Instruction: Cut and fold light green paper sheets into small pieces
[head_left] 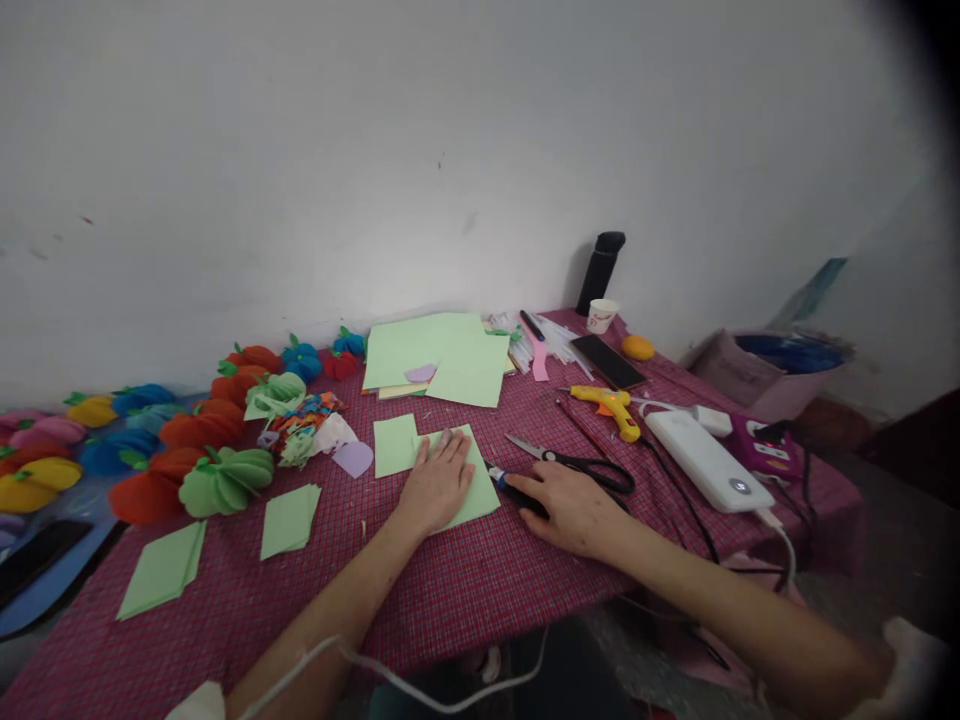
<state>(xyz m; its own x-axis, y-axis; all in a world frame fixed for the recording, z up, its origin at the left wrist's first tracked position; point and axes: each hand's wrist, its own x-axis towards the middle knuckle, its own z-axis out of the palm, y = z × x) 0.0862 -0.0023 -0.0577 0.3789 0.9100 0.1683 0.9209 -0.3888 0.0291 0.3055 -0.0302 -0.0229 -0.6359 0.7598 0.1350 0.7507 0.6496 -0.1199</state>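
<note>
My left hand [439,482] lies flat, fingers stretched out, on a light green paper sheet [471,500] near the table's front. Beneath its left side is a smaller green paper piece [393,446]. To the right, my right hand [564,503] curls over a slim dark tool with a blue and white band [501,478]; its tip touches or nearly touches the sheet's right edge. The fingers cover most of this tool, so its exact kind is unclear. Black-handled scissors [581,465] lie just beyond the right hand, blades pointing left.
Large green sheets [420,345] lie at the back. Paper pumpkins [202,428] and green stacks [289,522] fill the left, beside coloured scraps [307,425]. On the right are a yellow glue gun [611,405], a phone [607,360], a power bank [705,460], cables and a paper cup [601,316].
</note>
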